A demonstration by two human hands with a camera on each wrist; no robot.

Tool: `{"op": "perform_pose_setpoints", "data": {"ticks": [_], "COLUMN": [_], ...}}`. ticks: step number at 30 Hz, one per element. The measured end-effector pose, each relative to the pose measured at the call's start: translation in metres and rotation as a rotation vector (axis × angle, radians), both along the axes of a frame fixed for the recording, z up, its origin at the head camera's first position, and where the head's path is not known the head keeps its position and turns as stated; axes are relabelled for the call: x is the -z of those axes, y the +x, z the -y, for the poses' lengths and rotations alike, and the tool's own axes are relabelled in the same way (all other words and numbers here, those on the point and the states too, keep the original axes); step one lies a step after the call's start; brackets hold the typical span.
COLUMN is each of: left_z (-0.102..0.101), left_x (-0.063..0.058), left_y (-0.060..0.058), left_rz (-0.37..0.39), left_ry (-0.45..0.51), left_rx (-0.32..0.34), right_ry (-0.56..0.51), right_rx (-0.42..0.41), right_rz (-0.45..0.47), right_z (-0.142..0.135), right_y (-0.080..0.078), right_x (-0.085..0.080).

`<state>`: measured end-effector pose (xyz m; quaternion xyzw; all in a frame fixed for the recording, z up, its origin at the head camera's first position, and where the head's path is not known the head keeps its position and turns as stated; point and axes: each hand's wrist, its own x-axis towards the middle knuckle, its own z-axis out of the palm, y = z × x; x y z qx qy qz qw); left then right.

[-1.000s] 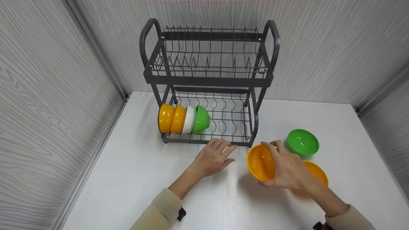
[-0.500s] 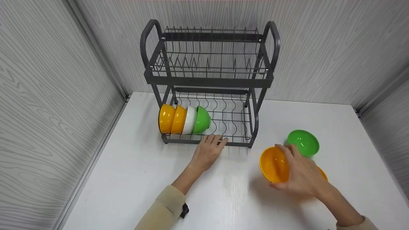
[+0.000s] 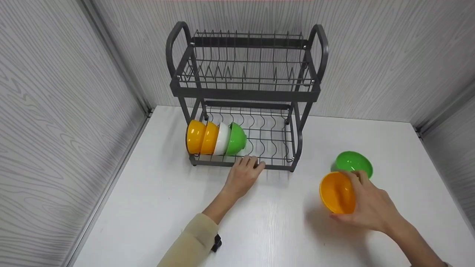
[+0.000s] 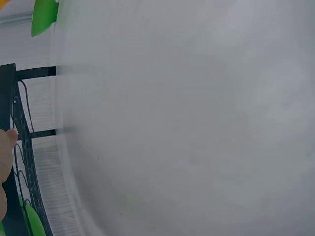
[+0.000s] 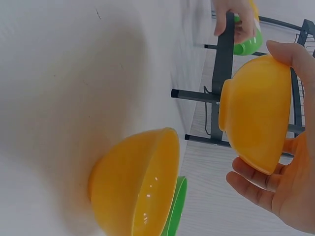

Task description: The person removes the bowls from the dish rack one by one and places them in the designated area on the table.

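Note:
My right hand [image 3: 371, 205] holds an orange bowl [image 3: 336, 193] by its rim, thumb on one side and fingers on the other. The bowl is tilted on its side above the table, its inside facing left. Below it, a second orange bowl [image 5: 123, 191] stands on the table in the right wrist view; in the head view the right hand hides it. My left hand [image 3: 241, 176] grips the lower front bar of the dark dish rack [image 3: 245, 94]. Two orange bowls [image 3: 195, 137], a white bowl [image 3: 222, 139] and a green bowl [image 3: 236, 139] stand on edge at the rack's lower left.
Another green bowl [image 3: 352, 161] sits on the table just beyond the held bowl. The rack's upper tier has wire dividers [image 3: 245, 70] and a tall curved handle [image 3: 322, 48] at each end. Panelled walls [image 3: 74, 111] close in the table at the back and sides.
My right hand has carried the orange bowl to the right, away from the rack and over the other orange bowl. The left hand has moved from in front of the rack onto its front bar.

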<state>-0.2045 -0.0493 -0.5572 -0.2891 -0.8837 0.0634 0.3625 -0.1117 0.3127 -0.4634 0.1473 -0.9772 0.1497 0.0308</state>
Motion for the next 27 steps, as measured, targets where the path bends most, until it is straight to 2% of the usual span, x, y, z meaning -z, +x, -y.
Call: {"op": "perform_pose_setpoints", "data": {"ticks": [11, 19, 27], "left_z": [-0.001, -0.002, -0.001], "left_x": [-0.001, -0.002, -0.001], "left_y": [0.0, 0.001, 0.001], "left_rz": [0.005, 0.011, 0.0], "left_ry": [-0.005, 0.009, -0.001], "left_rx": [-0.011, -0.006, -0.019], "right_ry": [0.003, 0.006, 0.036], "right_rx": [0.03, 0.047, 0.058], "right_rz": [0.004, -0.007, -0.031], "right_z": [-0.034, -0.054, -0.06], "right_y": [0.006, 0.016, 0.018], "right_x": [-0.005, 0.004, 0.013]}}
